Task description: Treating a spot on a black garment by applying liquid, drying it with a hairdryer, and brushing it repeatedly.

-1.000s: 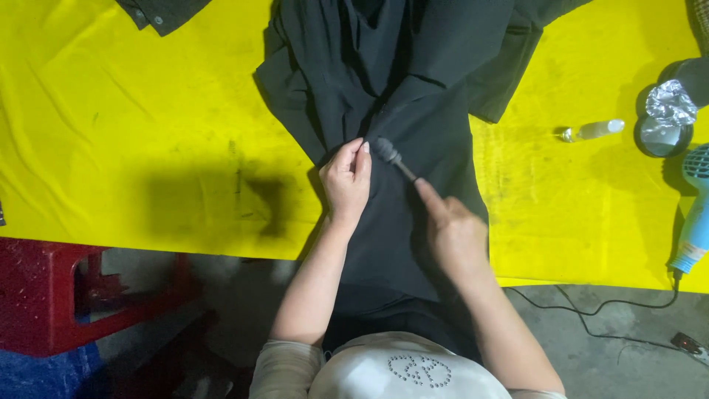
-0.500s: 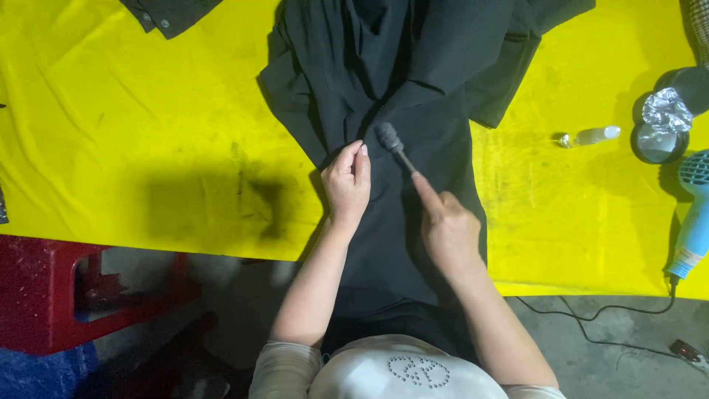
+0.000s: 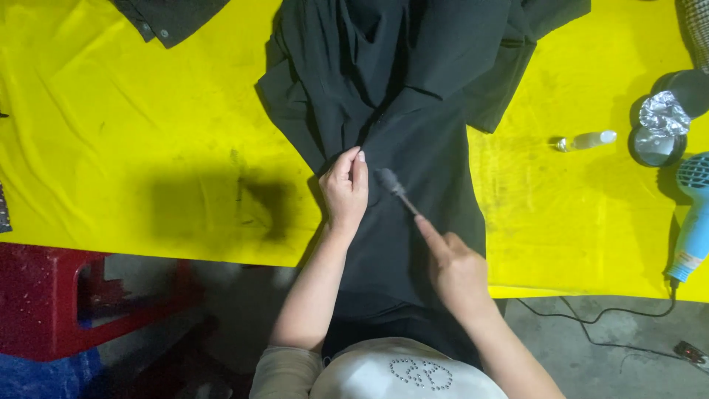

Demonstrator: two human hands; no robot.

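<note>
A black garment [image 3: 413,96] lies spread over a yellow-covered table [image 3: 148,111] and hangs off its near edge. My left hand [image 3: 346,188] presses the cloth flat, fingers together, near the garment's left side. My right hand [image 3: 454,266] grips a small brush [image 3: 395,188] by its thin handle, index finger stretched along it. The brush's grey head rests on the black cloth just right of my left fingertips.
A small clear bottle [image 3: 587,140] lies on the yellow cover to the right. A round dish with crumpled foil [image 3: 659,129] and a light blue hair dryer [image 3: 693,222] sit at the right edge. Another dark garment [image 3: 166,18] is top left. A red stool [image 3: 81,303] stands below.
The brush head has shifted slightly down and left across the black cloth, closer to my left fingers. My left hand stays pressed on the garment.
</note>
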